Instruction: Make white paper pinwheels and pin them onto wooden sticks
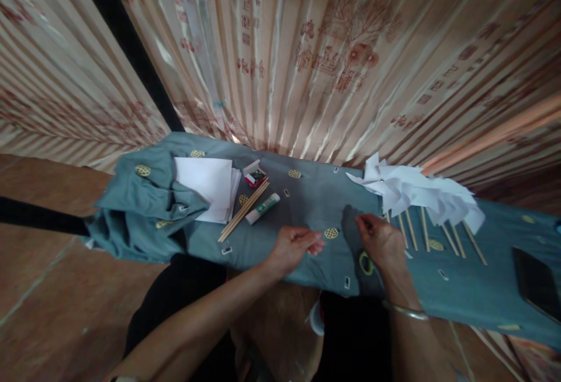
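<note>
My left hand (295,249) hovers over the grey-green cloth with its fingers curled together; whether anything small sits in them is hidden. To its right, my right hand (380,243) has thumb and fingers pinched, and I cannot make out what they hold, if anything. The hands are apart. Close below the right hand lies a yellow-green ring (365,263). Just beyond that hand rest several white paper pinwheels (421,192), overlapping, with wooden sticks (425,229) pointing toward me. A glue stick (263,208) lies left of my left hand, beside loose wooden sticks (243,211).
A stack of white paper (205,183) lies at the left, partly under a cloth fold. Near it stands an opened small red-and-white box (255,175) with dark bits inside. A dark phone (537,282) lies far right. A patterned curtain (289,61) hangs behind the cloth-covered surface (307,195).
</note>
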{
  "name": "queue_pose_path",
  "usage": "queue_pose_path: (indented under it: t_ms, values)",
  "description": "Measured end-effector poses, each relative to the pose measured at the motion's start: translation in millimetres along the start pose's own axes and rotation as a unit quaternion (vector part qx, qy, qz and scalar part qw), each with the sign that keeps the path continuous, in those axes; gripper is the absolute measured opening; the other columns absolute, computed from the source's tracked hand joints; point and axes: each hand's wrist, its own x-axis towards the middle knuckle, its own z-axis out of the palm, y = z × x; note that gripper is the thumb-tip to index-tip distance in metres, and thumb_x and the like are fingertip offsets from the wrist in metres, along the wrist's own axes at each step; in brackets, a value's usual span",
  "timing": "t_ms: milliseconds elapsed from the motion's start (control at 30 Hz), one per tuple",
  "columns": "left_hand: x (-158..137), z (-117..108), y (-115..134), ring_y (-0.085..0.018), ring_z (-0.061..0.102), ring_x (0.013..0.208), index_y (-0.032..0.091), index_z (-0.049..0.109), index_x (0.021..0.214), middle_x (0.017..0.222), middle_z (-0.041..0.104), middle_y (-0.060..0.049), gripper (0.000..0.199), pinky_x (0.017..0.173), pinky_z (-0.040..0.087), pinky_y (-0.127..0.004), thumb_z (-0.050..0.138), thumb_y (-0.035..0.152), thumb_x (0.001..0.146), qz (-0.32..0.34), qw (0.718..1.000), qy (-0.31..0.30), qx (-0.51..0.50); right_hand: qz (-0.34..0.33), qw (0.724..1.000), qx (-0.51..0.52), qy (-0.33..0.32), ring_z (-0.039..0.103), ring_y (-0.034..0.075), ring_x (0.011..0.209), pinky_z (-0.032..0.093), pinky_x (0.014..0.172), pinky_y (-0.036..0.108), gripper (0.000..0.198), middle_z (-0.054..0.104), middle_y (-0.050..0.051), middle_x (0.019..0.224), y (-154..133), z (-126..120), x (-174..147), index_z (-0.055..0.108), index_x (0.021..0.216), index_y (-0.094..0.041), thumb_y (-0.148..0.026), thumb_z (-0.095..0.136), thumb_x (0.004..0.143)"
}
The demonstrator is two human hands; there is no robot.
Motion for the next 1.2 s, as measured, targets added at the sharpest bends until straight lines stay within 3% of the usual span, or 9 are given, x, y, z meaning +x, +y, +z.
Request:
queue_pose_path:
  t_ms: [133, 233, 333, 433, 533, 600, 967, 1200]
  values:
    - [-1, -25, 16, -0.019, 0.061, 0.066, 0.02, 0.075, 0.069, 0.069, 0.069, -0.005, 0.02, 0.068, 0.048, -0.031, 0.074, 0.04, 0.069, 0.095, 0.989, 0.044, 0.105, -0.064, 0.997, 0.035, -0.015, 0.069, 0.022, 0.073, 0.042, 0.065, 0.029, 0.032, 0.075, 0.012, 0.082, -26, 9, -7, 0.071, 0.09, -0.018, -0.034, 0.043, 0.094]
    - [-1, -59, 35, -0.019, 0.063, 0.075, 0.022, 0.078, 0.081, 0.082, 0.071, -0.006, 0.011, 0.078, 0.048, -0.03, 0.07, 0.028, 0.075, 0.201, 0.943, 0.092, 0.249, -0.084, 0.995, 0.039, -0.028, 0.069, 0.021, 0.075, 0.043, 0.068, 0.028, 0.029, 0.075, 0.01, 0.08, -41, 13, -7, 0.071, 0.088, -0.019, -0.032, 0.047, 0.093]
    - [-2, -97, 49, -0.019, 0.063, 0.082, 0.022, 0.077, 0.083, 0.085, 0.07, -0.005, 0.013, 0.08, 0.048, -0.029, 0.064, 0.021, 0.08, 0.266, 0.862, 0.137, 0.409, -0.096, 0.993, 0.051, -0.042, 0.07, 0.022, 0.077, 0.044, 0.07, 0.028, 0.027, 0.075, 0.01, 0.082, -49, 12, -7, 0.072, 0.088, -0.018, -0.03, 0.048, 0.092]
    - [-5, -123, 53, -0.02, 0.062, 0.085, 0.018, 0.075, 0.09, 0.089, 0.07, -0.008, 0.019, 0.079, 0.049, -0.031, 0.057, 0.018, 0.086, 0.266, 0.766, 0.155, 0.564, -0.103, 0.991, 0.069, -0.056, 0.07, 0.022, 0.079, 0.044, 0.071, 0.028, 0.027, 0.076, 0.01, 0.086, -53, 10, -7, 0.073, 0.091, -0.018, -0.029, 0.048, 0.092]
    - [-10, -133, 50, -0.022, 0.061, 0.085, 0.017, 0.074, 0.087, 0.086, 0.068, -0.009, 0.019, 0.078, 0.049, -0.033, 0.056, 0.017, 0.088, 0.242, 0.689, 0.142, 0.668, -0.097, 0.99, 0.069, -0.071, 0.07, 0.023, 0.08, 0.043, 0.071, 0.028, 0.027, 0.076, 0.01, 0.086, -55, 8, -7, 0.073, 0.093, -0.018, -0.03, 0.049, 0.093]
    - [-12, -134, 48, -0.023, 0.061, 0.086, 0.017, 0.074, 0.087, 0.087, 0.068, -0.009, 0.02, 0.079, 0.049, -0.034, 0.055, 0.018, 0.089, 0.224, 0.657, 0.137, 0.707, -0.099, 0.989, 0.068, -0.083, 0.07, 0.023, 0.081, 0.043, 0.07, 0.028, 0.027, 0.076, 0.01, 0.087, -56, 6, -7, 0.072, 0.094, -0.018, -0.03, 0.048, 0.093]
    - [-17, -126, 47, -0.025, 0.062, 0.09, 0.016, 0.073, 0.094, 0.089, 0.068, -0.01, 0.024, 0.082, 0.048, -0.037, 0.05, 0.022, 0.093, 0.167, 0.623, 0.128, 0.753, -0.102, 0.986, 0.077, -0.105, 0.069, 0.021, 0.078, 0.041, 0.067, 0.028, 0.024, 0.076, 0.009, 0.083, -65, -1, -6, 0.072, 0.09, -0.02, -0.027, 0.05, 0.094]
    - [-18, -120, 50, -0.026, 0.062, 0.094, 0.014, 0.072, 0.094, 0.091, 0.068, -0.01, 0.021, 0.085, 0.047, -0.036, 0.052, 0.022, 0.092, 0.132, 0.614, 0.121, 0.769, -0.177, 0.975, 0.095, -0.099, 0.067, 0.02, 0.083, 0.042, 0.076, 0.029, 0.022, 0.075, 0.006, 0.087, -90, 4, -13, 0.069, 0.086, -0.019, -0.022, 0.049, 0.094]
